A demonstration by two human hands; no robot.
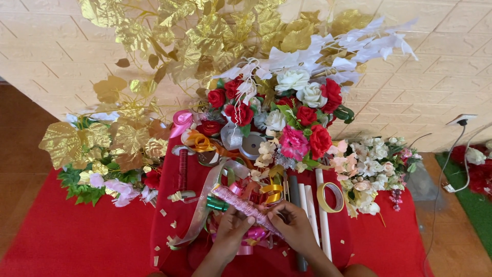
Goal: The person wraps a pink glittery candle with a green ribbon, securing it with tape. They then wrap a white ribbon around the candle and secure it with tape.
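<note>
Cream wall panels with a brick-like pattern (446,56) fill the background, and below them a red cloth (77,241) covers a low surface, with brown floor (15,154) showing at the left edge and a strip of green mat (474,205) at the right. Bare red cloth lies open to the left and right of the hands; the middle is crowded.

Both hands meet at the bottom centre. The left hand (231,228) has its fingers curled around the lower part of a pink glittery wrapped stick (246,208), thumb pressed on top. The right hand (293,225) pinches the same stick further along, fingertips closed on it. The stick lies slanted, its free end pointing up and left, just above a tangle of shiny curling ribbons (256,192) in gold, pink, silver and green.

Just beside the right hand lie white tubes (322,225) and a dark grey tube (294,187), side by side, with a tan tape roll (330,196) touching them. Small pale paper scraps (166,225) dot the cloth at the left.

Behind, a bouquet of red, white and pink fabric roses (287,113) stands against stiff metallic gold leaves (215,36) and white leaves (359,46). Pale small blossoms (369,164) lie at the right, gold and green foliage (97,149) at the left. A white cable (451,154) hangs from a wall plug.
</note>
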